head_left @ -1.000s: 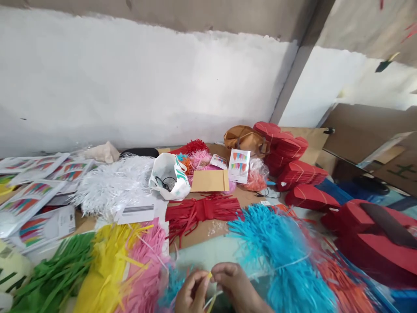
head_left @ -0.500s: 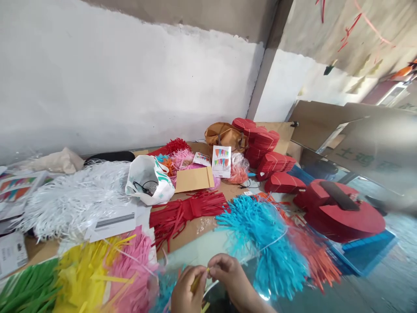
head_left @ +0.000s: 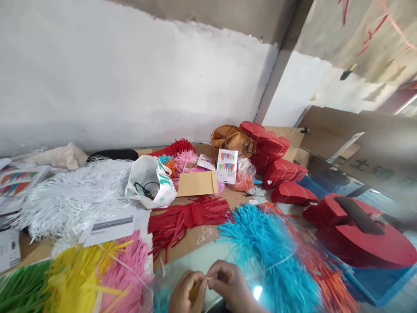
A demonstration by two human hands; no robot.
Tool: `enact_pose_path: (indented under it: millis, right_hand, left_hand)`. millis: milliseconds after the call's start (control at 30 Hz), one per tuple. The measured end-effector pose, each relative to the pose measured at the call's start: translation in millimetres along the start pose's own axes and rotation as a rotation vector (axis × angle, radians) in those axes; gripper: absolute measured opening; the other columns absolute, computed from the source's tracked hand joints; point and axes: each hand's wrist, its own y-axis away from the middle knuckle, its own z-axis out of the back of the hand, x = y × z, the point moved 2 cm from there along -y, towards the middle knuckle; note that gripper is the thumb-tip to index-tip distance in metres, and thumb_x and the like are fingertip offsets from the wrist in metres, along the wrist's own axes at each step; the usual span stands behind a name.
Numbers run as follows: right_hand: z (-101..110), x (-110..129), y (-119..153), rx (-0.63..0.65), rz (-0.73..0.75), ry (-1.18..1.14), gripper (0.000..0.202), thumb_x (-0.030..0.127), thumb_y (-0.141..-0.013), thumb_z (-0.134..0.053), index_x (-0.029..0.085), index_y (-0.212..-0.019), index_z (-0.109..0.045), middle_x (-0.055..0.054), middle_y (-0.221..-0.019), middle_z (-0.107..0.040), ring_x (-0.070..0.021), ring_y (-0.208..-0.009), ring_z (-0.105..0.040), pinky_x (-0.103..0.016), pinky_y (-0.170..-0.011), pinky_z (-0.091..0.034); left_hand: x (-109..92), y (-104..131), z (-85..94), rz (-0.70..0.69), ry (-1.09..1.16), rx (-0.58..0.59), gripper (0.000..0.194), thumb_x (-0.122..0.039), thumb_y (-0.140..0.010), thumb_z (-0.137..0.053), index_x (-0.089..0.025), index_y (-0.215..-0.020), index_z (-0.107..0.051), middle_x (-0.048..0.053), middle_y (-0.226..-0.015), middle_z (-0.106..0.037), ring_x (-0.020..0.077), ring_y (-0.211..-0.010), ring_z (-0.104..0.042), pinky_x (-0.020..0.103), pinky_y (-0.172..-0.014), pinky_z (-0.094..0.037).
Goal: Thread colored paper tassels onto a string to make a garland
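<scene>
At the bottom centre, my left hand (head_left: pixel 187 290) is closed on a yellow strip (head_left: pixel 194 292) that shows between its fingers. The fingertips of my right hand (head_left: pixel 230 283) pinch the thin upper end of the same strip, close against the left fingertips. Fringed bundles surround the hands: blue fringe (head_left: pixel 270 252) to the right, pink fringe (head_left: pixel 128 274) and yellow fringe (head_left: pixel 73 274) to the left, and a red tassel bundle (head_left: pixel 192 215) beyond. Below the hands, the glass-like tabletop (head_left: pixel 192 261) shows.
White fringe (head_left: pixel 81 195) and a white bag (head_left: pixel 151 182) lie at the back left. A tan envelope (head_left: pixel 197 183), a printed card (head_left: pixel 227 166) and a brown bag (head_left: pixel 233 139) stand behind. Red paper stacks (head_left: pixel 293 193) and a blue crate (head_left: pixel 384 282) are at the right; green fringe (head_left: pixel 24 284) at far left.
My view has shifted slightly, so the right-hand items sit further right and lower. Both hands stay together on the yellow strip, with only a small shift of the fingers.
</scene>
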Motion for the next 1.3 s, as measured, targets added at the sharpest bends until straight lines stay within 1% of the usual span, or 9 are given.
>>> enact_pose_path:
  millis: [167,333,500,600,667,800,900,1000,1300]
  right_hand:
    - [2,-1,-7,-0.010,-0.051,0.003,0.038,0.049,-0.063,-0.085,0.017,-0.075,-0.068,0.001,-0.064,-0.063,-0.0123,-0.062,-0.056,-0.024,-0.061,-0.043]
    - [1,5,-10,0.068,-0.049,0.112,0.033,0.046,-0.070,-0.080,0.016,-0.075,-0.067,0.000,-0.068,-0.063,-0.0131,-0.065,-0.055,-0.024,-0.063,-0.044]
    - [4,31,-12,0.083,0.029,0.353,0.012,0.028,-0.077,-0.073,0.017,-0.077,-0.067,-0.002,-0.075,-0.066,-0.0164,-0.074,-0.059,-0.027,-0.071,-0.046]
    - [6,42,-15,0.125,0.021,0.418,0.009,0.026,-0.077,-0.073,0.018,-0.076,-0.069,-0.002,-0.075,-0.067,-0.0166,-0.073,-0.060,-0.026,-0.070,-0.046]
    - [7,46,-17,0.176,0.047,0.419,0.011,0.028,-0.078,-0.072,0.018,-0.074,-0.070,-0.002,-0.076,-0.067,-0.0166,-0.074,-0.061,-0.027,-0.071,-0.046]
    - [6,46,-20,0.250,0.068,0.331,0.015,0.032,-0.081,-0.070,0.018,-0.080,-0.070,-0.004,-0.081,-0.067,-0.0168,-0.079,-0.062,-0.028,-0.075,-0.047]
    - [5,41,-21,0.208,-0.003,0.243,0.021,0.036,-0.079,-0.072,0.017,-0.087,-0.068,-0.002,-0.077,-0.067,-0.0158,-0.073,-0.062,-0.027,-0.069,-0.047]
    - [2,38,-20,0.182,-0.036,0.211,0.023,0.038,-0.077,-0.074,0.016,-0.081,-0.068,-0.001,-0.073,-0.066,-0.0143,-0.068,-0.060,-0.026,-0.065,-0.045]
    - [-6,46,-17,0.224,0.019,0.247,0.016,0.032,-0.080,-0.071,0.017,-0.082,-0.066,-0.002,-0.074,-0.067,-0.0154,-0.070,-0.062,-0.026,-0.067,-0.048]
  left_hand:
    - [-1,-13,10.2,-0.058,-0.120,0.195,0.020,-0.034,-0.092,-0.052,-0.025,-0.081,-0.066,-0.001,-0.071,-0.067,0.0122,-0.066,-0.066,0.018,-0.063,-0.052]
    - [-4,-22,16.7,-0.006,-0.217,0.360,0.020,-0.026,-0.090,-0.052,-0.024,-0.077,-0.067,0.000,-0.071,-0.067,0.0126,-0.066,-0.067,0.018,-0.061,-0.051]
    - [-9,-24,16.5,0.001,-0.183,0.225,0.022,-0.032,-0.091,-0.052,-0.023,-0.075,-0.064,0.000,-0.069,-0.068,0.0131,-0.064,-0.067,0.018,-0.059,-0.052]
    - [-10,-25,14.4,-0.028,-0.191,0.241,0.021,-0.031,-0.091,-0.053,-0.024,-0.075,-0.065,-0.001,-0.067,-0.067,0.0124,-0.061,-0.066,0.018,-0.057,-0.050]
    - [-12,-28,14.0,-0.047,-0.220,0.273,0.020,-0.028,-0.090,-0.053,-0.025,-0.075,-0.066,-0.002,-0.067,-0.066,0.0124,-0.061,-0.066,0.018,-0.056,-0.049]
    - [-17,-34,19.1,-0.025,-0.244,0.242,0.018,-0.026,-0.089,-0.054,-0.024,-0.076,-0.067,-0.002,-0.070,-0.067,0.0126,-0.063,-0.066,0.019,-0.058,-0.050]
    - [-23,-36,23.5,-0.025,-0.198,0.238,0.020,-0.029,-0.090,-0.054,-0.024,-0.074,-0.066,-0.002,-0.068,-0.067,0.0118,-0.061,-0.065,0.018,-0.057,-0.050]
    - [-26,-34,26.0,-0.031,-0.167,0.211,0.021,-0.030,-0.091,-0.052,-0.025,-0.077,-0.067,-0.001,-0.070,-0.068,0.0122,-0.063,-0.066,0.018,-0.058,-0.051]
    - [-24,-22,24.7,0.004,-0.202,0.148,0.022,-0.031,-0.092,-0.051,-0.024,-0.075,-0.064,-0.001,-0.069,-0.067,0.0130,-0.064,-0.066,0.021,-0.059,-0.050]
